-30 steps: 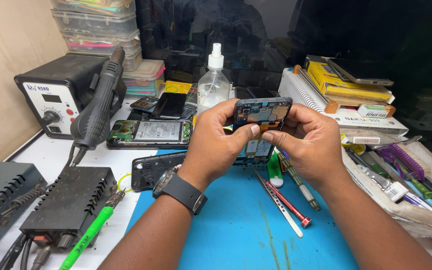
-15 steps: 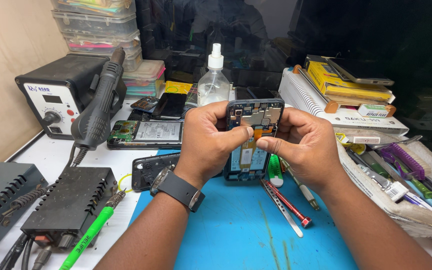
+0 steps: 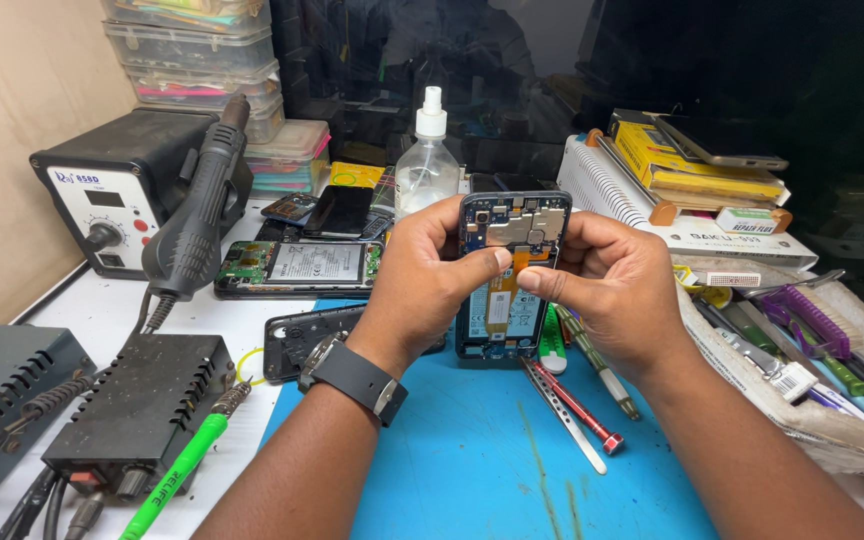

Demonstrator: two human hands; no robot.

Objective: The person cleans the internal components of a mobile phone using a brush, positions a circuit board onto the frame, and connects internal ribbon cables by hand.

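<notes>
An opened smartphone with its back cover off stands nearly upright above the blue work mat, showing a battery, an orange flex cable and a metal shield. My left hand, with a black watch on the wrist, grips its left side, thumb on the board. My right hand holds the right side, its thumb and forefinger pinched at the orange flex cable in the middle.
A second opened phone and a black back cover lie to the left. A hot-air station with its handle, a spray bottle, tweezers, a red screwdriver, and a tool tray surround the mat.
The phone was tipped from lying flat between my hands to nearly upright, its insides facing me. My right thumb and forefinger moved onto the flex cable.
</notes>
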